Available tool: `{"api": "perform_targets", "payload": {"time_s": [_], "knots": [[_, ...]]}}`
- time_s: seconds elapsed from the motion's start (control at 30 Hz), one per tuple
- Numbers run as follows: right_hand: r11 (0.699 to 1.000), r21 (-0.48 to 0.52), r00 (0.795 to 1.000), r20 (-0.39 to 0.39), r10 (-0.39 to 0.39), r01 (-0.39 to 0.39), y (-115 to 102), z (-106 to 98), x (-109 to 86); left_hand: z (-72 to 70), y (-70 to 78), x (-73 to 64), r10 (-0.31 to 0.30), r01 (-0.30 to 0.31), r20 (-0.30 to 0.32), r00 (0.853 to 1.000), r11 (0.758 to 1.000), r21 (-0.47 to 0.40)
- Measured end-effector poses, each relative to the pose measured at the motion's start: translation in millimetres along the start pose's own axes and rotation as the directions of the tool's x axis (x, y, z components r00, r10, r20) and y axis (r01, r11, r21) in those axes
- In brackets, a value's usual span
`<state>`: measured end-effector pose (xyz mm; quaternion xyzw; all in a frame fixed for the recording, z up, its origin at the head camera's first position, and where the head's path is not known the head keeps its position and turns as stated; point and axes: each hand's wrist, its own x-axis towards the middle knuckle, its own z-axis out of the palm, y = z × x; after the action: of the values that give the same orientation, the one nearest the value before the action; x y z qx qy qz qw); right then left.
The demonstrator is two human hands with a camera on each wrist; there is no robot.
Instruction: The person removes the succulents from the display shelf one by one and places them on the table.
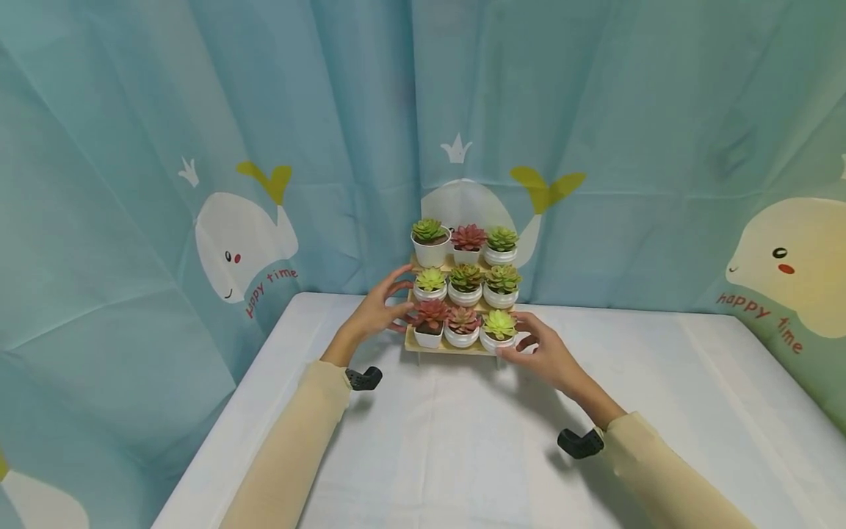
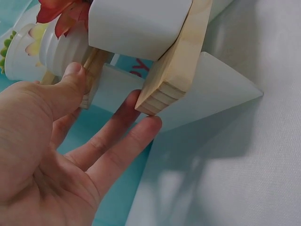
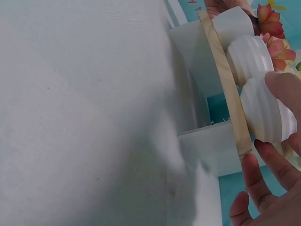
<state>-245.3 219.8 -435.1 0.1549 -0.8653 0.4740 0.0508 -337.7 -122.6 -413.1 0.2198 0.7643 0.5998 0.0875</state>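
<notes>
A three-tier wooden plant stand (image 1: 456,350) holds rows of small white pots with green and red artificial succulents. At its left end, my left hand (image 1: 374,312) holds the stand. In the left wrist view, the thumb lies on the middle shelf (image 2: 96,70), and two fingertips touch the end of the bottom shelf (image 2: 162,96). My right hand (image 1: 543,354) is around the front-right white pot (image 3: 263,110), which bears a bright green succulent (image 1: 499,325). The right thumb rests on this pot, while fingers touch its side and the shelf end (image 3: 244,143).
The stand's white side supports (image 2: 211,89) rest on a white-covered table (image 1: 449,455). Close behind is a blue curtain (image 1: 370,132) with whale prints. Each wrist wears a black device, one on the left (image 1: 365,378), one on the right (image 1: 580,444).
</notes>
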Motion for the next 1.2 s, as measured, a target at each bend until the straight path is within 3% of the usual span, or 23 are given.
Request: {"api": "perform_targets", "payload": {"time_s": [0.2,0.43,0.53,0.67,0.9,1.2], "knots": [[0.999,0.044,1.000,-0.001,0.008,-0.008,2,3,-2.7,-0.3,-3.4,-2.4,0.011,-0.011,0.002,1.000,1.000,-0.001],[0.998,0.061,1.000,0.005,0.029,-0.029,3,5,-1.5,2.9,22.3,-15.8,0.001,0.000,0.010,1.000,1.000,-0.018],[0.998,0.055,0.999,-0.005,0.032,-0.031,3,5,-0.7,2.9,23.5,-15.7,0.000,0.000,0.004,1.000,1.000,-0.015],[0.998,0.048,0.999,-0.014,0.039,-0.038,3,4,0.0,2.6,20.2,-12.5,-0.009,0.009,0.004,1.000,1.000,-0.019],[0.998,0.044,0.999,-0.018,0.051,-0.050,1,-5,-4.0,-1.0,-2.1,-1.3,-0.020,0.020,-0.005,1.000,1.000,-0.022],[0.999,-0.039,0.999,-0.031,0.028,-0.029,0,-34,-9.0,0.2,-2.1,0.4,0.014,-0.014,-0.004,1.000,1.000,-0.001]]}}
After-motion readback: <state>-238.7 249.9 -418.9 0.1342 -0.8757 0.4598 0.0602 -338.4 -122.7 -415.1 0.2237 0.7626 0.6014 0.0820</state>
